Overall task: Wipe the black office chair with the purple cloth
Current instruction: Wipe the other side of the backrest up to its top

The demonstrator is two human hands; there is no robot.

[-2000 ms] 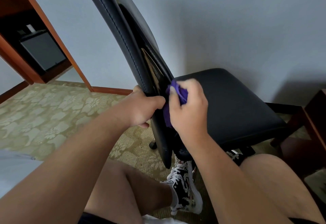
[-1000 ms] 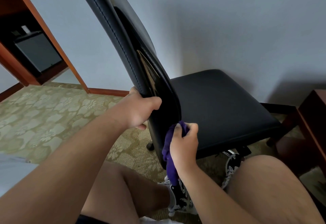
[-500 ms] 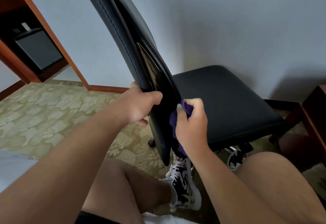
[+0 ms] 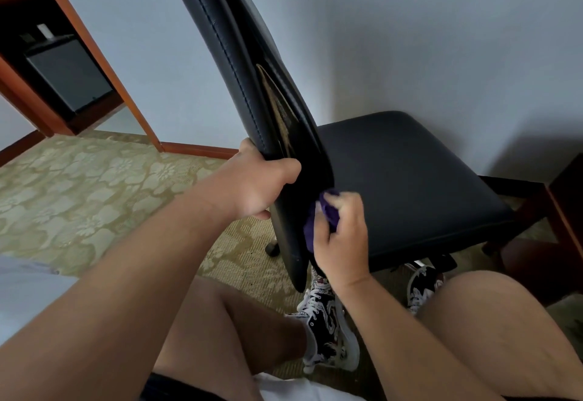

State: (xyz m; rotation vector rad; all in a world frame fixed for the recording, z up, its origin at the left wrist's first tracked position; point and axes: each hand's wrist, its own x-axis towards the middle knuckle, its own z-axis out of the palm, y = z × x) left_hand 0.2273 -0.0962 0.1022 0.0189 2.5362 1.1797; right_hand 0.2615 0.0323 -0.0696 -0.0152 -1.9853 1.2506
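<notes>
The black office chair [image 4: 410, 179] stands in front of me, seen from its side, with the backrest [image 4: 239, 63] rising steeply toward the top left. My left hand [image 4: 258, 182] grips the lower edge of the backrest, fingers curled round it. My right hand [image 4: 342, 236] holds the bunched purple cloth [image 4: 318, 220] and presses it against the inner lower part of the backrest, just above where it meets the seat. Most of the cloth is hidden behind my fingers.
A grey wall is right behind the chair. A wooden cabinet [image 4: 63, 78] with a dark box inside stands at the left. Dark wooden furniture [image 4: 564, 205] sits close on the right. Patterned carpet [image 4: 79, 198] covers the floor; my knees and sneakers [image 4: 328, 325] are below the chair.
My right hand with the cloth went down the lower backrest, then came back up a little. My left hand kept its grip on the backrest edge.
</notes>
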